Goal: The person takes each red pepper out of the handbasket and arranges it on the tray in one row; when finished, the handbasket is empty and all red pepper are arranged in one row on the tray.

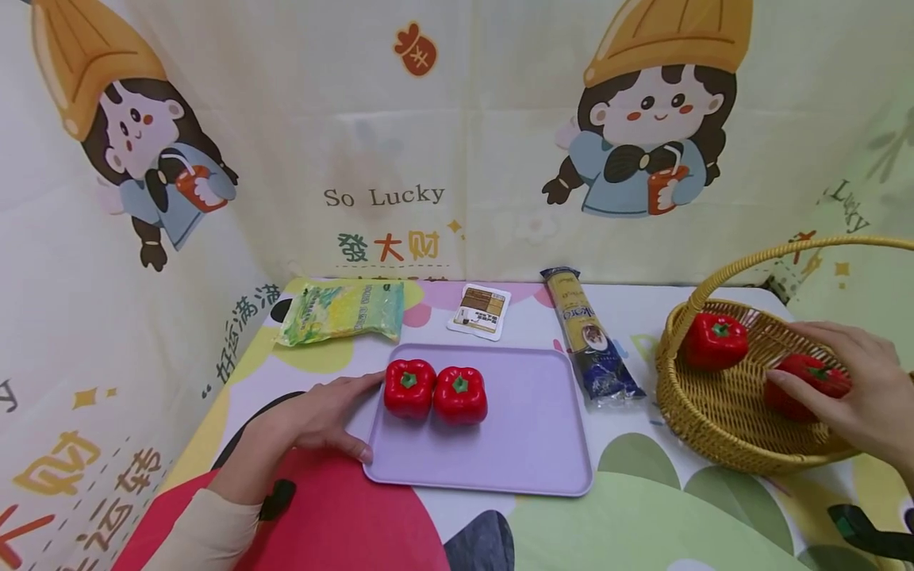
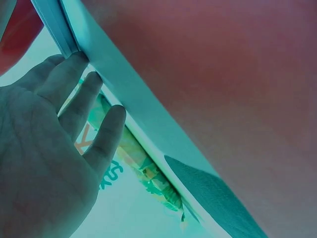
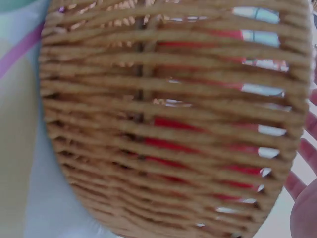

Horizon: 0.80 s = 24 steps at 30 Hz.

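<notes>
My left hand (image 1: 324,416) rests at the left edge of a lilac tray (image 1: 531,428), thumb and fingers spread along its rim. In the left wrist view the fingertips (image 2: 115,111) are right at the tray's side. Two red bell peppers (image 1: 410,388) (image 1: 460,395) sit side by side on the tray's left half. My right hand (image 1: 867,388) reaches into a wicker basket (image 1: 703,420), thumb and fingers spread over a red bell pepper (image 1: 803,388) and partly hiding it. Another red bell pepper (image 1: 716,342) lies farther back in the basket.
Behind the tray lie a yellow-green packet (image 1: 346,312) and a small flat white-and-brown pack (image 1: 481,312). A long blue-and-gold packet (image 1: 591,337) lies between tray and basket. The basket's handle (image 1: 785,252) arches above the right hand. A printed curtain (image 1: 493,143) encloses the table.
</notes>
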{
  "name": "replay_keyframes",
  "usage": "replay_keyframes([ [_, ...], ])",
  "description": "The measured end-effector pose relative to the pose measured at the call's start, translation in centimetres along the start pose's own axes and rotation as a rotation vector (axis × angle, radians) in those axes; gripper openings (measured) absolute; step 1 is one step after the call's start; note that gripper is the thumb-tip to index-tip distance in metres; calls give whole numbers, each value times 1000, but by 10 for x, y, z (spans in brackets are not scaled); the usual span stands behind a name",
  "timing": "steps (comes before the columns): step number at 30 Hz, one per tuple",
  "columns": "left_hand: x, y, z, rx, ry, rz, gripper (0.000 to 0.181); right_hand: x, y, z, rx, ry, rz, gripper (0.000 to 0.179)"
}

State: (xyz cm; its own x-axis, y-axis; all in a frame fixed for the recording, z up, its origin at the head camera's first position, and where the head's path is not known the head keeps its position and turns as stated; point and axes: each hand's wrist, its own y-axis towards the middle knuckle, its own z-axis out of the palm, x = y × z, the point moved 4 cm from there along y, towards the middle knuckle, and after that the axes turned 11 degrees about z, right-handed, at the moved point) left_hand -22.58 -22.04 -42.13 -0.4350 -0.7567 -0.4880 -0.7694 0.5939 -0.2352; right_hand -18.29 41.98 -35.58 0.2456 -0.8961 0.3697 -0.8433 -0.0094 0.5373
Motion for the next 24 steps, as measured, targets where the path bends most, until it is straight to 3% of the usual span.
replay_keyframes([
  [5, 1, -2, 0, -4, 5, 6, 118, -9, -3, 3, 19, -25, 70, 66],
  [11, -1, -2, 0, -9, 10, 11, 117, -23, -5, 2, -60, -34, 70, 68],
  [18, -2, 2, -1, 2, 7, -1, 116, -39, -9, 4, -107, 45, 71, 61],
  [24, 0, 1, 0, 8, 7, -26, 118, -46, -13, 9, -67, 58, 77, 63],
])
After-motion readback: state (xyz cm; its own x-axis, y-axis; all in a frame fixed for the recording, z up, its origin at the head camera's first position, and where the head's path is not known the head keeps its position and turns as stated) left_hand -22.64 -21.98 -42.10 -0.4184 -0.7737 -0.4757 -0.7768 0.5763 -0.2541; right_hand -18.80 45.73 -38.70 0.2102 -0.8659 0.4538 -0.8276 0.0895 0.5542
